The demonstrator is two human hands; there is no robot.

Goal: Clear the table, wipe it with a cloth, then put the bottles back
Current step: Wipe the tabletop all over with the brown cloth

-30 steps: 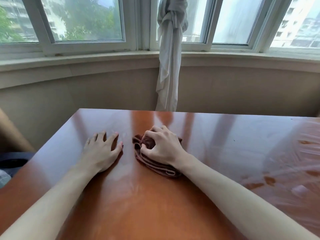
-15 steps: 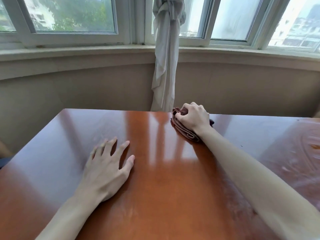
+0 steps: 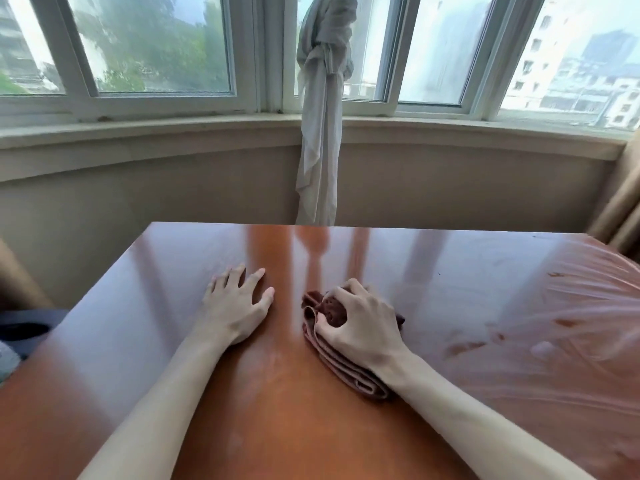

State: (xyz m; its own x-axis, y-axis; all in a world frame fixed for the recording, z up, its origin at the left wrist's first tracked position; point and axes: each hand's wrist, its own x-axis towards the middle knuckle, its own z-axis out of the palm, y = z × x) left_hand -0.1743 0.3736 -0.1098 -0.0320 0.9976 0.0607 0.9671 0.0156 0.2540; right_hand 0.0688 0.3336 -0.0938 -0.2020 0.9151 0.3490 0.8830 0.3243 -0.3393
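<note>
A glossy reddish-brown wooden table (image 3: 433, 271) fills the lower view. A folded brown cloth (image 3: 341, 367) lies on it near the middle, and my right hand (image 3: 363, 327) presses down on it with fingers curled around its bunched top. My left hand (image 3: 235, 306) rests flat on the tabletop just left of the cloth, fingers spread, holding nothing. No bottles are in view.
Clear plastic film (image 3: 571, 327) covers the table's right part, with dark smears under it. A knotted grey curtain (image 3: 322, 109) hangs past the far edge before the window sill (image 3: 138, 129). A dark object (image 3: 24, 330) sits off the table's left edge.
My right hand has pulled the cloth back from the table's far edge toward me, to the middle. My left hand stays flat on the table.
</note>
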